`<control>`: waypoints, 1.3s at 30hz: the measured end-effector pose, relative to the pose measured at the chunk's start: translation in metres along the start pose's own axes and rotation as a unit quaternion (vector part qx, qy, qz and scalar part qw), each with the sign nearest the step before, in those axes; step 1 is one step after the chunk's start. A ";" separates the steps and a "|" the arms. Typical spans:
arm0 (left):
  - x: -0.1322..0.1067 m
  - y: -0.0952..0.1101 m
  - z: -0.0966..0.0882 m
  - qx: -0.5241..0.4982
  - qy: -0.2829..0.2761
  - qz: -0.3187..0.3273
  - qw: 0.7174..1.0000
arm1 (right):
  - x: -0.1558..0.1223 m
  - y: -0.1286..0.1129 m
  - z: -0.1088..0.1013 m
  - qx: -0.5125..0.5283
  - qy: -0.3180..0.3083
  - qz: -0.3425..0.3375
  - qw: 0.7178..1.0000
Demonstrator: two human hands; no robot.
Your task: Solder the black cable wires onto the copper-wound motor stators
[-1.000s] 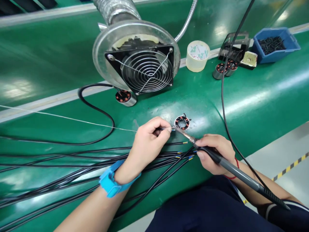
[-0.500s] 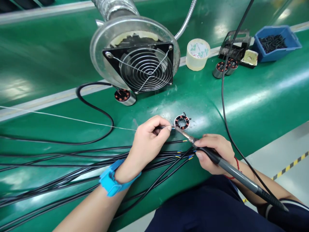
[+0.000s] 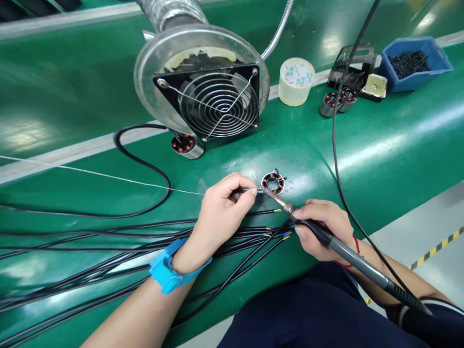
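Note:
My right hand (image 3: pixel 322 229) is closed around a soldering iron (image 3: pixel 348 256), whose metal tip points up and left. That tip meets the wire ends at the near left edge of a motor stator (image 3: pixel 273 183) with copper windings, standing on the green bench. Just left of it, my left hand (image 3: pixel 228 200) pinches thin solder wire (image 3: pixel 119 181), which trails away to the left. A dark cable end also seems to lie between those fingers, mostly hidden by them. Below my left hand, several black cables (image 3: pixel 145 244) with stripped, coloured ends run across the bench.
A fume extractor fan (image 3: pixel 223 104) hangs over the bench behind my hands, beside another stator (image 3: pixel 187 146). Toward the back right are a tape roll (image 3: pixel 296 82), two stators, an iron stand (image 3: pixel 351 67), a sponge tin (image 3: pixel 375 88) and a blue bin (image 3: pixel 416 79) of black pieces.

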State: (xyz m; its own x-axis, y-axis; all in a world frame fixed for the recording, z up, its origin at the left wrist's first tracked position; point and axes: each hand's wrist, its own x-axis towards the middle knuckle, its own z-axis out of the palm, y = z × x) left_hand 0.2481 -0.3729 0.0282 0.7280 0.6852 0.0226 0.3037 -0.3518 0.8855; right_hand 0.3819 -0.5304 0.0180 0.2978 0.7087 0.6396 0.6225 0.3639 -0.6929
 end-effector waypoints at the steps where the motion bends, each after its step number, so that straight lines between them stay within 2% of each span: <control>1: 0.000 0.000 0.000 0.000 0.001 0.003 1.000 | 0.000 0.000 0.000 -0.003 0.003 0.002 1.000; 7: 0.002 0.001 0.000 0.004 -0.004 0.023 1.000 | 0.001 0.000 -0.003 -0.026 0.003 0.012 1.000; 12: 0.003 0.000 0.000 0.012 -0.008 0.037 0.999 | 0.016 -0.002 -0.011 -0.051 -0.067 0.031 0.996; 15: 0.003 -0.002 0.000 0.016 -0.010 0.047 0.999 | 0.033 -0.002 -0.014 -0.051 -0.099 0.069 0.991; 20: 0.004 -0.003 -0.001 0.028 -0.013 0.056 0.998 | 0.048 0.007 -0.003 -0.123 -0.167 0.069 0.976; 25: 0.004 -0.004 0.000 0.027 -0.016 0.056 0.998 | 0.040 0.025 0.017 -0.122 -0.155 0.044 0.979; 30: 0.002 0.000 -0.003 -0.008 -0.024 0.033 0.999 | 0.037 0.037 0.025 -0.123 -0.116 0.029 0.985; 35: -0.002 0.007 -0.005 -0.081 -0.009 -0.029 0.996 | 0.033 0.033 0.024 -0.103 -0.055 0.026 0.993; 39: -0.004 0.008 -0.005 -0.085 -0.002 -0.013 0.996 | 0.032 0.025 0.023 -0.104 -0.049 -0.010 0.993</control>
State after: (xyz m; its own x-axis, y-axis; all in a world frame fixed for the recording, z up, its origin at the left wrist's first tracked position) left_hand 0.2441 -0.3750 0.0373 0.7234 0.6904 -0.0034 0.2151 -0.2206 0.9514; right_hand 0.3905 -0.4845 0.0139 0.2186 0.7613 0.6104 0.7662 0.2535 -0.5905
